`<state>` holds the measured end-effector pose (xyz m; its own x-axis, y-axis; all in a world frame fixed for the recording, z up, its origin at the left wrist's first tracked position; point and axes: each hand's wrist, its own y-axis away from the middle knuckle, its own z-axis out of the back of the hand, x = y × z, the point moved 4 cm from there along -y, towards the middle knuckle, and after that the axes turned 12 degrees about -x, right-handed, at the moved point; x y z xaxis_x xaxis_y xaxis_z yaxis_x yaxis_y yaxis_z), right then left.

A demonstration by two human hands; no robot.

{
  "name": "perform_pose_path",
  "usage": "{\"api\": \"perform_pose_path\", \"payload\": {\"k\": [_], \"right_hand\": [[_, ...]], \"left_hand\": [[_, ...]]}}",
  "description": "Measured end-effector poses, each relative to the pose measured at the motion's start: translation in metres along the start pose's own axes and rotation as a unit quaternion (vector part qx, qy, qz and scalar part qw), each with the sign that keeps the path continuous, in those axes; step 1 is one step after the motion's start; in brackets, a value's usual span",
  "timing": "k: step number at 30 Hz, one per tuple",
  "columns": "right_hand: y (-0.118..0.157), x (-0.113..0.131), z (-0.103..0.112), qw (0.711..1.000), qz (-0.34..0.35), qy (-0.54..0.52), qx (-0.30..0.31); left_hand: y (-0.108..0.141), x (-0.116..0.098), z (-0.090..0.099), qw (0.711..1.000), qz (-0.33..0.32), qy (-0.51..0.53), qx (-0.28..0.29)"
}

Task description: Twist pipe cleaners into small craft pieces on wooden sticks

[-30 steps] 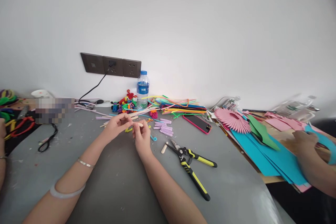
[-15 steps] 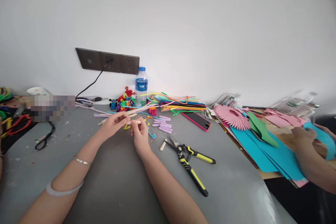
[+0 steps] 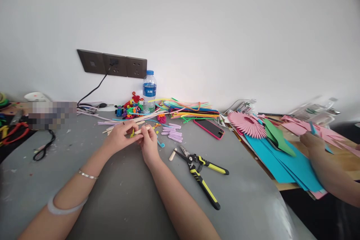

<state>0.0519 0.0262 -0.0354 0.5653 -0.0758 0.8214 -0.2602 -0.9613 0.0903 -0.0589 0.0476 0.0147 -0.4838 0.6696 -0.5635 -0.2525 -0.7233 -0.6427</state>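
Between my two hands is a short cream pipe cleaner (image 3: 142, 130), which seems folded over. My left hand (image 3: 120, 135) pinches its left end. My right hand (image 3: 149, 144) has closed fingertips on the other end, hiding part of it. Just right of my hands lies a pile of folded lilac pipe cleaners (image 3: 172, 132). A folded cream piece (image 3: 172, 155) rests on the grey table (image 3: 123, 195) beside yellow-and-black cutters (image 3: 198, 168), whose blades are apart. Behind my hands, long pale pipe cleaners (image 3: 105, 123) lie loose.
A water bottle (image 3: 149, 92) stands against the wall by colourful pipe-cleaner figures (image 3: 132, 107). A bundle of coloured pipe cleaners (image 3: 194, 111) and a phone (image 3: 209, 129) lie right of it. Another person's hand (image 3: 312, 143) is over the right table, near blue paper (image 3: 272, 161).
My left hand has turned and its fingers have come closer to my right hand around the cream pipe cleaner. The view has shifted slightly. The other person's hand moved left with the blue paper.
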Motion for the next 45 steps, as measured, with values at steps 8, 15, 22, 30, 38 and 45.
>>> {"api": "perform_pose_path", "payload": {"k": [8, 15, 22, 30, 38, 45], "right_hand": [[-0.004, 0.001, 0.003, 0.998, 0.056, 0.003, -0.017], [-0.006, 0.0, 0.005, 0.997, 0.065, 0.023, -0.025], [-0.006, 0.0, 0.006, 0.997, 0.064, 0.006, -0.041], [-0.003, 0.006, 0.006, 0.995, 0.089, 0.0, -0.035], [-0.002, 0.008, 0.006, 0.995, 0.089, -0.015, -0.04], [0.0, 0.014, 0.006, 0.991, 0.121, 0.006, -0.048]], "left_hand": [[-0.002, 0.004, 0.002, 0.997, -0.042, -0.021, -0.059], [-0.003, 0.0, 0.001, 0.997, -0.039, -0.012, -0.06], [-0.002, -0.002, -0.001, 0.996, -0.055, 0.011, -0.063], [0.0, -0.001, -0.005, 0.999, -0.019, 0.02, -0.016], [-0.001, 0.004, -0.009, 0.996, 0.04, 0.079, 0.006], [-0.001, 0.005, -0.011, 0.98, 0.122, 0.158, 0.005]]}}
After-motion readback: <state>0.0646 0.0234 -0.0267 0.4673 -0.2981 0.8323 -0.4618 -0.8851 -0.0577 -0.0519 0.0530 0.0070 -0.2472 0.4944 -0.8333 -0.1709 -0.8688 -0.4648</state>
